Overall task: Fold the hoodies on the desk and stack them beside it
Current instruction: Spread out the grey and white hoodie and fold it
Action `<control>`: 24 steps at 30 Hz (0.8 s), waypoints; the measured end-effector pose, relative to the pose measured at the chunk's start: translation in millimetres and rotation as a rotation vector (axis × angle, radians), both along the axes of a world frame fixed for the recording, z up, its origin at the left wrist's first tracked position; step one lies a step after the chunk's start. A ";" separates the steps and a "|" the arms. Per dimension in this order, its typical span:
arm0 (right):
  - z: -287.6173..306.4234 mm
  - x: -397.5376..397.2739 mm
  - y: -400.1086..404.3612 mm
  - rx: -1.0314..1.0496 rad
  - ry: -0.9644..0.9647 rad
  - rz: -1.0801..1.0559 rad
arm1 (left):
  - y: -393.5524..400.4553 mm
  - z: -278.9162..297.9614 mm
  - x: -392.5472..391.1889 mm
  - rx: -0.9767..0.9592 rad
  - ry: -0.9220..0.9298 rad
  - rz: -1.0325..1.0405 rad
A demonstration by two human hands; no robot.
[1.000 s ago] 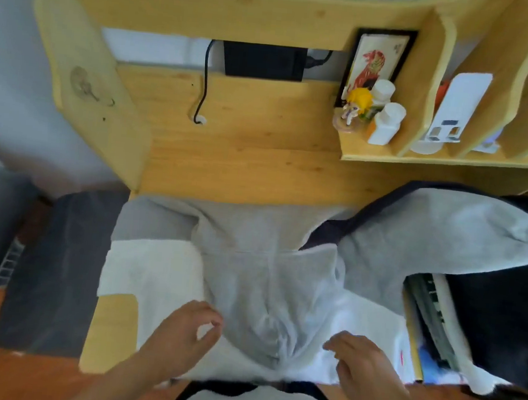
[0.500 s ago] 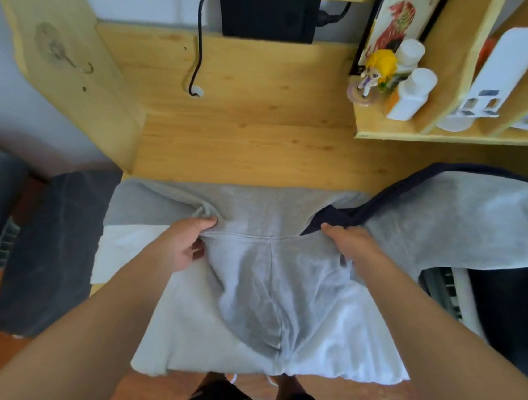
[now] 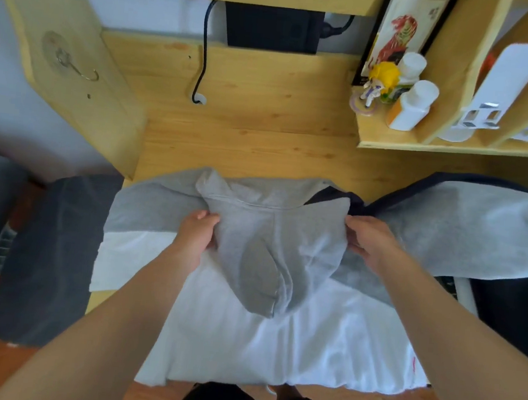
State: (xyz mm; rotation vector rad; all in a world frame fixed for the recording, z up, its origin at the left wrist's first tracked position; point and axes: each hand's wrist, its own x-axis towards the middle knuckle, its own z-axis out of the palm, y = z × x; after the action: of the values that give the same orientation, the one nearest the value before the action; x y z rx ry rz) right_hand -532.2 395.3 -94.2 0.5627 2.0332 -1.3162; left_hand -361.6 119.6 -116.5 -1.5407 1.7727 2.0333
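Nearest the person, the pale body of the grey hoodie (image 3: 275,339) hangs over the front edge of the desk (image 3: 263,128), its hem closest and its neck farthest, so its long axis runs from the person straight toward the back of the desk. The hood (image 3: 270,258) is laid back over the body, its pointed tip aimed at the person and its base along the neckline.

The hands are apart, one at each side of the hood near the shoulders. The left hand (image 3: 196,235) pinches the hood's left edge, thumb on top of the cloth. The right hand (image 3: 368,239) grips the fabric at the hood's right edge, fingers curled into the fold.

A grey sleeve (image 3: 465,235) with a dark navy edge stretches away to the right, lying across the desk. Left of the desk, a dark grey cloth (image 3: 50,260) drapes downward.

Farther back, a black cable (image 3: 203,55) drops into a hole in the desk, with a black box (image 3: 272,28) behind it. On the small shelf (image 3: 422,147) at right stand two white bottles (image 3: 415,106), a yellow-haired figurine (image 3: 380,82) and a framed picture (image 3: 401,29); the next compartment holds a white upright device (image 3: 499,90).
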 end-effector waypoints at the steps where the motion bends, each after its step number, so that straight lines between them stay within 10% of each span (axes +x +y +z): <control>1: -2.7 1.9 -1.0 -0.002 0.007 0.010 | 3.3 -1.6 -3.0 -0.056 0.015 -0.003; 4: -12.4 5.5 -5.5 0.043 -0.002 0.078 | 6.2 -17.8 -7.8 -0.274 -0.030 -0.103; 12: 0.7 6.3 -12.5 -0.031 0.074 -0.148 | -1.7 3.4 -4.2 0.058 0.250 0.118; 16: -7.4 16.0 -12.4 0.083 0.087 0.041 | 5.6 -7.5 -8.8 -0.452 0.012 -0.444; 24: -10.1 18.8 -12.7 0.151 0.095 0.061 | 22.7 -32.3 -24.8 -0.992 -0.454 -0.611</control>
State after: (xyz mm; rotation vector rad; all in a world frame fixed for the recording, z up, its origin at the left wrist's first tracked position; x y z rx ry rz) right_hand -513.4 382.7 -104.3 0.5093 2.2234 -1.1807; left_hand -386.4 142.3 -148.8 -1.1464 2.6859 0.4607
